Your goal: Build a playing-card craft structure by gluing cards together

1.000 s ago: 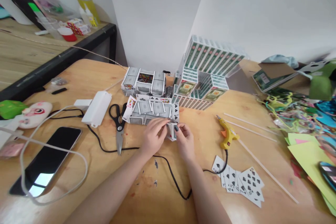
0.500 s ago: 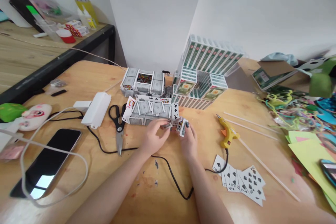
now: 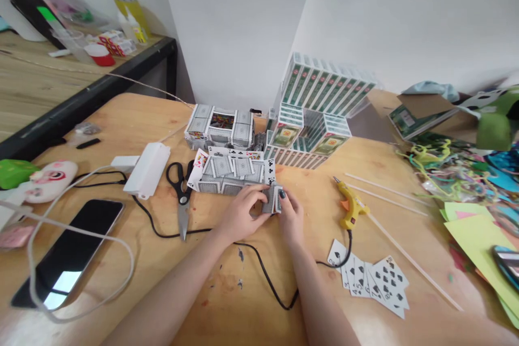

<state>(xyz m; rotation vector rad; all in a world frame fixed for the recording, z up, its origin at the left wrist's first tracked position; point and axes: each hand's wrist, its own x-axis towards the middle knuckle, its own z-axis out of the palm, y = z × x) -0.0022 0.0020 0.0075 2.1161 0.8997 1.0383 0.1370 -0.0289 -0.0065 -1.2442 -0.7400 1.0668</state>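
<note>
Pinching a small folded card piece [image 3: 270,204] between both hands, just at the near right corner of the card assembly [image 3: 233,174]. Left forearm [image 3: 174,281] comes in from bottom left on a diagonal, pointing up and right; right forearm [image 3: 320,286] comes from bottom right, leaning up and left, so they converge at the piece. Left hand [image 3: 242,213] is back-up, fingers curled, index over the piece's far left edge, thumb at its near left edge; gap is narrow, piece in between. Right hand [image 3: 292,217] grips the right side, thumb with dark nail pressed on top, fingers tucked behind and mostly hidden; narrow too. Piece shows a grey patterned back, with a white-edged strip and a bit of red along its right side; that strip runs near-to-far. Full long axis: can't tell, fingers cover the left part. Card assembly lies on the table [image 3: 227,303], long axis left-right, club cards fanned out at its right end. Card-covered box [image 3: 221,123] sits right behind it, same lengthwise direction. Scissors [image 3: 183,201] lie left of it, blades toward the person. Yellow glue gun [image 3: 352,206] is well off to the right, nozzle away and slightly left; black cable [image 3: 265,270] runs under the forearms.
</note>
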